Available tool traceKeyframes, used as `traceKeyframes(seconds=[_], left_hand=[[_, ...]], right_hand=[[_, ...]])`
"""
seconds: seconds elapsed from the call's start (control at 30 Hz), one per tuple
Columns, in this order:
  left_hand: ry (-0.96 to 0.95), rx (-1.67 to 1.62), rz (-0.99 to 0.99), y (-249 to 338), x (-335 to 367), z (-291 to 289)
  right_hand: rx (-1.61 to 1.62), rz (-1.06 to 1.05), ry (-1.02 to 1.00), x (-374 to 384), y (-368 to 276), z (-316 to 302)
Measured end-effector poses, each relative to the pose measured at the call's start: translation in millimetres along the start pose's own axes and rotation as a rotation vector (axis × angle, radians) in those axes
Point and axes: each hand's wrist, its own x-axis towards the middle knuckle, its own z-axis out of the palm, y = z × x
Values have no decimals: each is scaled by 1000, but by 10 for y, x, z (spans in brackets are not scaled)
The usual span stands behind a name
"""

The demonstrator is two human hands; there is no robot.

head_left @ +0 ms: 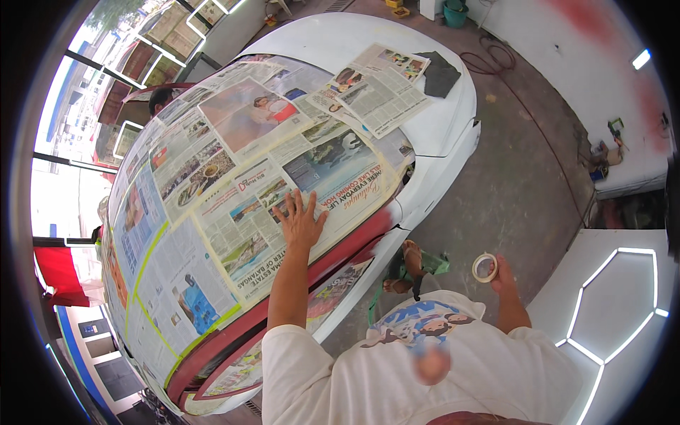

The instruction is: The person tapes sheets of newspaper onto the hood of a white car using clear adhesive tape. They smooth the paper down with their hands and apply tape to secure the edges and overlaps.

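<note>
My left hand lies flat with fingers spread on the newspaper that covers the windshield and roof of a white car. Its sheets overlap, with pale tape along some edges and yellow-green tape across the roof part. Beneath my left forearm runs the car's dark red pillar. Off to the right, away from the car, my right hand grips a roll of masking tape by its rim. Loose newspaper sheets rest on the hood beside a dark grey sheet.
A reddish hose coils and trails over the concrete floor. Along the right wall hangs a hexagonal light. A green bucket stands at the far wall. Another person is partly visible beyond the car.
</note>
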Motion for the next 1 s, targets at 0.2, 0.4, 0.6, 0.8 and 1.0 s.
traceKeyframes(seconds=[0.2, 0.4, 0.6, 0.8, 1.0], left_hand=[[242, -175, -163, 207, -652, -225], [400, -144, -572, 6, -1408, -377], [323, 4, -689, -233, -1569, -116], [272, 137, -673, -189, -1500, 17], [300, 176, -621, -213, -1543, 50]], right_hand=[[203, -74, -351, -777, -802, 2043], [-389, -301, -451, 344, -594, 3407], [-1535, -1103, -221, 1065, 43, 4944], [-1821, -1319, -229, 1639, 68, 5918], [-1909, -1269, -372, 1899, 101, 6129]])
